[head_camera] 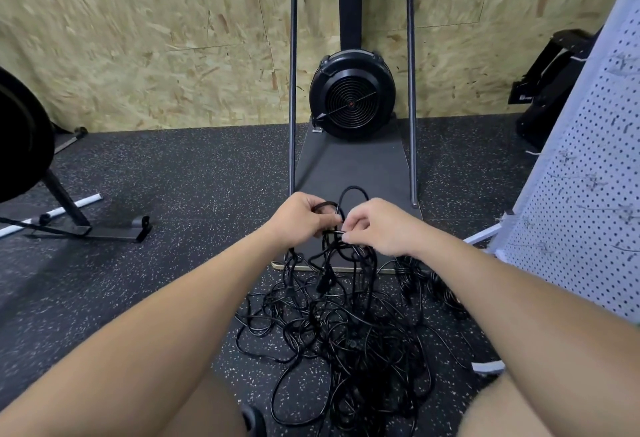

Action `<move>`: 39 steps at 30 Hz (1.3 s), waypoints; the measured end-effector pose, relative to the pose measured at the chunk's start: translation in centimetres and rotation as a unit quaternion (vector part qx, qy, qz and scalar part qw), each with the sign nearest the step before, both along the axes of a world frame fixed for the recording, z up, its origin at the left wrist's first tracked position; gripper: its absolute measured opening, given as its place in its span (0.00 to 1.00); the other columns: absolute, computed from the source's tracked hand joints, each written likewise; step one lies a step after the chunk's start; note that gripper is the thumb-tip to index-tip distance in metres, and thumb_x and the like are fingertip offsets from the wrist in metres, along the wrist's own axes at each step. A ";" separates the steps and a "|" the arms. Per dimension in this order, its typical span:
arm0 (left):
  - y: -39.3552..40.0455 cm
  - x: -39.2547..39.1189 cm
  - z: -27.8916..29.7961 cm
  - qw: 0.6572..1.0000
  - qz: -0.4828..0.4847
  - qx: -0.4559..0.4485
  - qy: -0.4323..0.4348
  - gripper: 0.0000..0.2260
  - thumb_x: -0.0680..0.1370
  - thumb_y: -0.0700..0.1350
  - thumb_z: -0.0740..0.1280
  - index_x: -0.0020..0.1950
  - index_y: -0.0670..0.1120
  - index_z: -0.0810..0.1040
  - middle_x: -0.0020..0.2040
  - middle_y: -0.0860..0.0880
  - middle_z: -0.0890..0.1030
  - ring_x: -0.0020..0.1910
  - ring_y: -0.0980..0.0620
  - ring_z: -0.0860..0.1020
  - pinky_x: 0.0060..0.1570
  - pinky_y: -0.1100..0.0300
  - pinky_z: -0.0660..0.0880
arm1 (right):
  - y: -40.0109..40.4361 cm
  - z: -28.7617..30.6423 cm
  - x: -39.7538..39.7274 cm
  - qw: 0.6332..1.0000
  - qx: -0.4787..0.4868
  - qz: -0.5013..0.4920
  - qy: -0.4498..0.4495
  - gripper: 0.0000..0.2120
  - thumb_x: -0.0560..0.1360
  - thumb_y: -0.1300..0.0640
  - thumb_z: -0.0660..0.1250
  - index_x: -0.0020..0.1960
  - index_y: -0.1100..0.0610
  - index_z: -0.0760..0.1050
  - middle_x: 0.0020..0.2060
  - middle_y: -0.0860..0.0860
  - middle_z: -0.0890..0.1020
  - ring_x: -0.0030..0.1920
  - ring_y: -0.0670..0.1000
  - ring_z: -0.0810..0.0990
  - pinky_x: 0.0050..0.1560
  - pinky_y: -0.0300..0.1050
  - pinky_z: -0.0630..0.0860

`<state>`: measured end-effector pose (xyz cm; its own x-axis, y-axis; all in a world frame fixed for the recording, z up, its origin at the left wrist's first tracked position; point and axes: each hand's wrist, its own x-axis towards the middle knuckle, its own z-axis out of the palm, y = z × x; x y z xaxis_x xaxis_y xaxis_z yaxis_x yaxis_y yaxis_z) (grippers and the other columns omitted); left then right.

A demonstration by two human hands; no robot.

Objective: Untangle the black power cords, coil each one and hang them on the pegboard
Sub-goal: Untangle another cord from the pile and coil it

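The black power cords [346, 326] lie as one big tangle on the speckled rubber floor [180, 173], directly below both hands and between the person's knees. Several strands rise from the heap up to the hands, and one loop stands above the fingers.

The left hand [300, 219] comes in from the lower left with the forearm stretched forward; its fingers are curled around a small bundle of cord, back of the hand up. The right hand [377, 225] comes from the lower right, touching almost the left one; its thumb and fingers pinch a strand just beside the left fingertips.

Beyond the hands a black fan machine [352, 94] stands on a dark platform inside a metal tube frame, against a chipboard wall [138, 38]. To the right of the right hand a white pegboard [588, 201] stands tilted, with some small hooks. Far left of the left hand there is a black stand with feet [69, 215].

No writing is readable on any object.
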<state>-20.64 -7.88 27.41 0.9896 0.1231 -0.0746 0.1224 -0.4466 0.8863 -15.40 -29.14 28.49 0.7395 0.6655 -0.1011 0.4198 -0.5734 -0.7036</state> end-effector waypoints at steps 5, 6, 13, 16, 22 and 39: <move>1.1 0.6 -0.2 0.992 0.080 0.096 -0.014 0.13 0.81 0.46 0.75 0.44 0.38 0.78 0.32 0.52 0.72 0.29 0.51 0.66 0.33 0.56 0.65 | -0.4 0.8 0.3 0.997 -0.024 0.066 -0.009 0.03 0.79 0.53 0.79 0.51 0.48 0.90 0.38 0.43 0.89 0.36 0.40 0.82 0.39 0.30 0.72; 1.5 0.6 -0.2 0.991 0.082 0.100 -0.017 0.13 0.81 0.46 0.74 0.45 0.39 0.77 0.33 0.52 0.72 0.29 0.52 0.65 0.32 0.56 0.64 | -0.7 0.8 0.3 0.996 -0.043 0.078 -0.003 0.02 0.78 0.53 0.80 0.51 0.48 0.90 0.39 0.44 0.89 0.37 0.43 0.83 0.41 0.35 0.75; 1.3 0.0 0.7 0.994 0.031 0.095 -0.046 0.13 0.85 0.48 0.72 0.42 0.47 0.76 0.33 0.55 0.70 0.28 0.56 0.64 0.29 0.63 0.63 | -1.5 -0.2 0.2 0.986 -0.138 0.077 -0.057 0.10 0.78 0.42 0.78 0.44 0.47 0.89 0.38 0.45 0.88 0.40 0.48 0.84 0.41 0.44 0.76; 0.5 0.2 0.9 0.995 0.018 0.089 -0.042 0.13 0.85 0.48 0.72 0.47 0.40 0.80 0.35 0.52 0.72 0.29 0.55 0.66 0.30 0.61 0.64 | -0.8 -0.5 0.2 0.989 -0.116 0.008 -0.090 0.19 0.77 0.35 0.76 0.41 0.49 0.86 0.39 0.47 0.86 0.41 0.49 0.84 0.42 0.46 0.75; -0.5 -0.1 1.4 0.994 0.004 0.103 -0.042 0.13 0.87 0.51 0.70 0.51 0.42 0.82 0.36 0.48 0.81 0.27 0.57 0.70 0.28 0.62 0.67 | 0.4 -0.5 0.3 0.976 -0.046 -0.117 -0.176 0.13 0.77 0.38 0.76 0.46 0.46 0.83 0.43 0.43 0.84 0.47 0.51 0.83 0.50 0.51 0.82; 2.5 1.1 0.5 0.985 0.157 0.071 -0.006 0.17 0.85 0.50 0.68 0.48 0.38 0.83 0.36 0.46 0.84 0.29 0.50 0.76 0.33 0.59 0.71 | -0.5 0.7 0.7 0.994 0.096 0.016 -0.043 0.06 0.75 0.55 0.83 0.45 0.50 0.86 0.34 0.50 0.82 0.32 0.44 0.74 0.37 0.42 0.73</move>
